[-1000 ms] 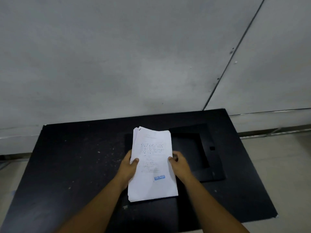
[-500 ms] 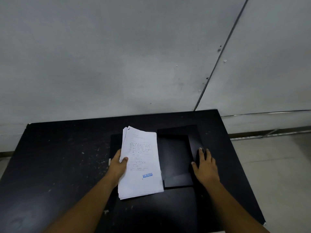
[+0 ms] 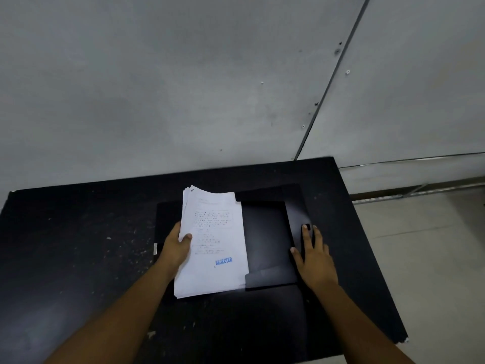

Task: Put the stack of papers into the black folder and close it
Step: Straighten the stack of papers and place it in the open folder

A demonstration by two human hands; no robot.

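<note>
Centrally, the black folder (image 3: 265,232) lies open on the black table (image 3: 78,232). Left hand (image 3: 175,248) grips the stack of papers (image 3: 214,243), white, printed, stamped blue "REJECTED", over the folder's 9 o'clock half. Right hand (image 3: 315,261) presses flat, fingers spread, on the 3 o'clock flap.

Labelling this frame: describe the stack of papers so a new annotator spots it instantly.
On the black rectangular tabletop by the grey wall, an open black folder lies at centre. The white stack of printed papers covers its left half, gripped by the left hand. It is the only white item, stamped REJECTED in blue.
</note>
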